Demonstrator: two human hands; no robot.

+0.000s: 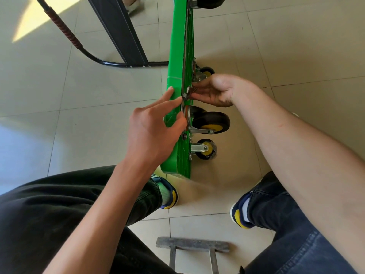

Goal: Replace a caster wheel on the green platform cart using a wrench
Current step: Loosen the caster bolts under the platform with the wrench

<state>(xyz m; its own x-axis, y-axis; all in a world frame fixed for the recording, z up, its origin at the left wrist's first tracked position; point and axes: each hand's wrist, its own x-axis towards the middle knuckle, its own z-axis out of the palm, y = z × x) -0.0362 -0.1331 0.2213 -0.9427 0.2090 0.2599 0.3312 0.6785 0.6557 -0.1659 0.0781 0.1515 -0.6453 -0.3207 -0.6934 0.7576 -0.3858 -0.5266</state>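
1. Floor (59, 95): pale tile, open to the left of the left hand; a black curved tube (92, 56) with a red-wrapped grip and a dark post (122, 36) stand beyond that hand.
2. Left hand (152, 131): fingers straight and spread, tips touching the top face and edge of the green platform cart (175, 56), holding nothing.
3. Green platform cart: stood on its long edge, running away between the two hands; far end cut off by the frame top.
4. Caster wheel (211, 123): black tyre, yellow hub, just right of the left hand's fingertips and just below the right hand. Two further casters (205, 149) sit nearer and farther.
5. Right hand (217, 91): fingers pinched at a small metal fitting on the cart's underside; the part itself is too small to identify.
6. Metal bar frame (192, 246): on the floor, nearer than both hands, lower end cut off.
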